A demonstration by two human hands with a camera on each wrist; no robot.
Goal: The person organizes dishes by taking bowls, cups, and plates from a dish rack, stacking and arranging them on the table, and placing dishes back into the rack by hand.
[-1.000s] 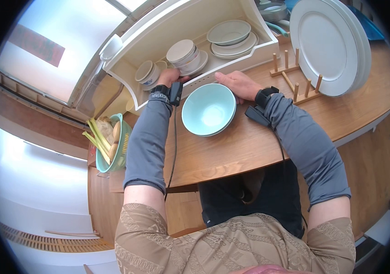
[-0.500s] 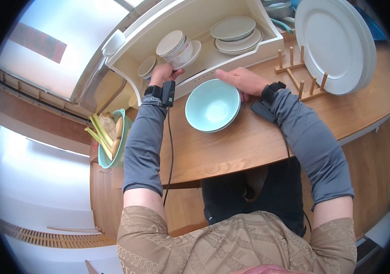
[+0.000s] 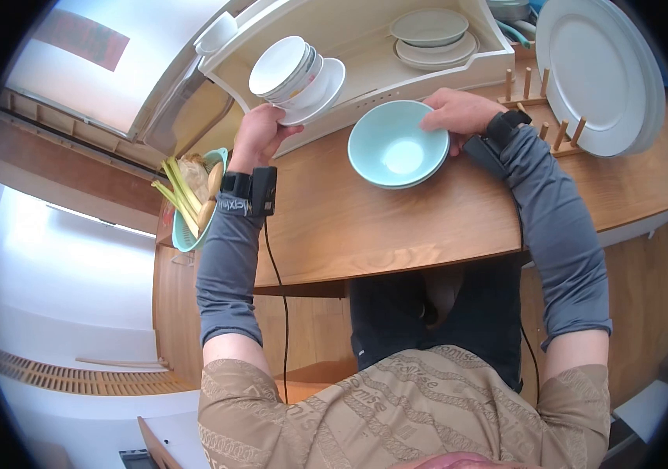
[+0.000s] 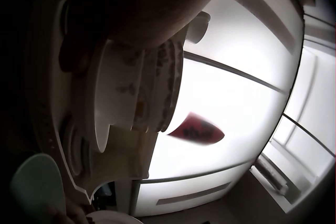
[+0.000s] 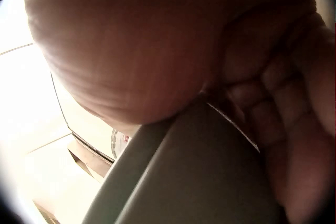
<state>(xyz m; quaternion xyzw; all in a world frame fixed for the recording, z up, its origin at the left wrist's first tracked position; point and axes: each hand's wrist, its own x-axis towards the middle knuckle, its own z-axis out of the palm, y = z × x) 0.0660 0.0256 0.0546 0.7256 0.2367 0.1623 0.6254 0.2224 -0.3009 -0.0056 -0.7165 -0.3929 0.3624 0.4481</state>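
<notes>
My left hand (image 3: 260,134) grips a tilted stack of small white bowls (image 3: 285,72) from below. Their sides carry a floral pattern, seen on the bowls (image 4: 157,85) in the left wrist view. A wider white dish (image 3: 328,92) sits at the underside of this stack. My right hand (image 3: 465,112) holds the rim of two nested turquoise bowls (image 3: 389,144), its thumb over the inside edge and the other fingers outside. In the right wrist view, the palm and curled fingers close around the rims of the turquoise bowls (image 5: 194,166).
A cream shelf unit (image 3: 365,102) with a raised front lip holds stacked white plates (image 3: 432,30). Large white plates (image 3: 596,78) stand in a wooden peg rack (image 3: 560,144) to the right. A turquoise basket (image 3: 185,234) of vegetables is at the left. The wooden table (image 3: 381,227) has a curved front edge.
My left hand has lifted the white stack up and toward me, out over the shelf's front lip. The right hand's thumb has moved onto the inside of the turquoise bowls' rim.
</notes>
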